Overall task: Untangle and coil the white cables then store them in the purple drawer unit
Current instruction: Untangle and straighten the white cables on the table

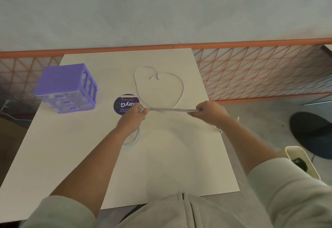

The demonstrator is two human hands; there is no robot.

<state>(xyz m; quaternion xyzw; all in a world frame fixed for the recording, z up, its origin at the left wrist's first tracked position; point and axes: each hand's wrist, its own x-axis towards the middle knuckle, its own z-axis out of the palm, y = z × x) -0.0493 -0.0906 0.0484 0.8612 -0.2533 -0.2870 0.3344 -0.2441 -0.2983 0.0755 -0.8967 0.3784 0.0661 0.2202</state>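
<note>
We hold a bunch of white cable (pixel 172 109) tight between our two hands. Our left hand (pixel 133 118) grips one end and our right hand (pixel 210 113) grips the other. One loose white loop (pixel 180 91) lies on the worktop (pixel 71 147) behind. The purple drawer unit (pixel 67 87) stands far to the left, all drawers closed.

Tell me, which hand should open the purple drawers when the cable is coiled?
Probably the left hand: the purple drawer unit stands on its side of the table. The right hand is farther away, and both grip the white cable bundle.
</note>
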